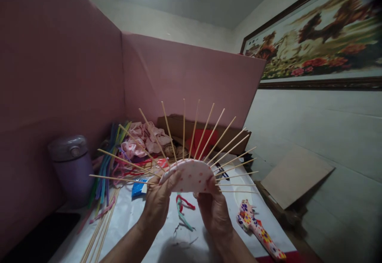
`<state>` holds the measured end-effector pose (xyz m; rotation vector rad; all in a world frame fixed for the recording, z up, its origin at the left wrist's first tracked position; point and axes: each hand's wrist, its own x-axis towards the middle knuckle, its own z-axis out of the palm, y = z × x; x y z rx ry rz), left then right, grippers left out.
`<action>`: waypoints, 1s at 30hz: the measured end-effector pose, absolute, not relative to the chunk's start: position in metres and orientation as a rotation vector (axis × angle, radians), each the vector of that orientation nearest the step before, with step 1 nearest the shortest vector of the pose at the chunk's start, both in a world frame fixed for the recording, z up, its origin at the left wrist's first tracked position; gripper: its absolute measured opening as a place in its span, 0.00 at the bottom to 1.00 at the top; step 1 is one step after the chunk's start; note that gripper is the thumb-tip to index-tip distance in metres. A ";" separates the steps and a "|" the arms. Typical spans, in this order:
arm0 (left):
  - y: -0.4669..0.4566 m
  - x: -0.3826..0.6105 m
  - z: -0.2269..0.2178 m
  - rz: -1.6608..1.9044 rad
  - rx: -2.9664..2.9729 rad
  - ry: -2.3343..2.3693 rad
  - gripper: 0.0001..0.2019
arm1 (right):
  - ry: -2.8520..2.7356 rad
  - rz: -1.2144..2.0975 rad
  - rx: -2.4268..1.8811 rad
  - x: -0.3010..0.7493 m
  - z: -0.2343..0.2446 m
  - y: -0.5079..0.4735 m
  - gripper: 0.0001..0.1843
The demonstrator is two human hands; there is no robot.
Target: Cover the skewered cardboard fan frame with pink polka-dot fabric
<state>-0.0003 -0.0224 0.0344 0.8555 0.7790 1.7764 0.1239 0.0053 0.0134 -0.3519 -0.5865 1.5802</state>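
Note:
A half-round piece (192, 176) covered in white fabric with pink dots is held up above the table between my two hands. Thin wooden sticks (184, 129) fan out from its curved edge like rays. My left hand (158, 199) grips the left end, thumb on the front face. At the right end my right hand (215, 207) pinches the piece, its thumb on the fabric as well. The fingers behind the piece are partly hidden. Below, red and green fuzzy pipe cleaners (182, 209) lie on the white table covering (128, 231).
A flower-patterned glue gun (259, 231) lies at the right. Left stand a purple tumbler (71, 167), coloured pipe cleaners (103, 183) and loose wooden sticks (100, 227). Pink cloth (143, 137), twine (176, 150) and a cardboard box (238, 139) sit at the back, before a pink partition (191, 76).

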 end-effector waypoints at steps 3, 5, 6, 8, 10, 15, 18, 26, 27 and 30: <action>-0.016 0.002 0.030 1.734 0.793 0.671 0.19 | -0.518 1.507 -0.448 0.125 0.014 0.007 0.16; -0.012 0.002 0.023 1.698 0.830 0.648 0.21 | -0.476 1.467 -0.500 0.125 0.015 0.008 0.15; -0.011 0.002 0.019 1.680 0.873 0.660 0.20 | -0.457 1.461 -0.513 0.125 0.015 0.008 0.14; -0.009 0.003 0.012 1.640 0.970 0.683 0.16 | -0.428 1.466 -0.519 0.124 0.016 0.008 0.15; -0.008 0.006 0.006 1.610 1.037 0.703 0.11 | -0.408 1.477 -0.528 0.121 0.016 0.006 0.15; -0.009 0.016 0.001 1.517 1.129 0.853 0.15 | -0.477 1.481 -0.586 0.113 0.012 -0.003 0.13; -0.011 0.017 0.000 1.462 1.138 0.876 0.20 | -0.523 1.430 -0.664 0.110 0.008 -0.007 0.14; -0.015 0.018 0.002 1.505 0.966 0.857 0.20 | -0.653 1.499 -0.617 0.105 0.002 -0.011 0.21; -0.015 0.019 0.002 1.498 0.948 0.857 0.20 | -0.666 1.531 -0.628 0.104 0.002 -0.011 0.21; -0.015 0.019 0.001 1.459 0.903 0.863 0.21 | -0.679 1.556 -0.691 0.102 0.003 -0.012 0.17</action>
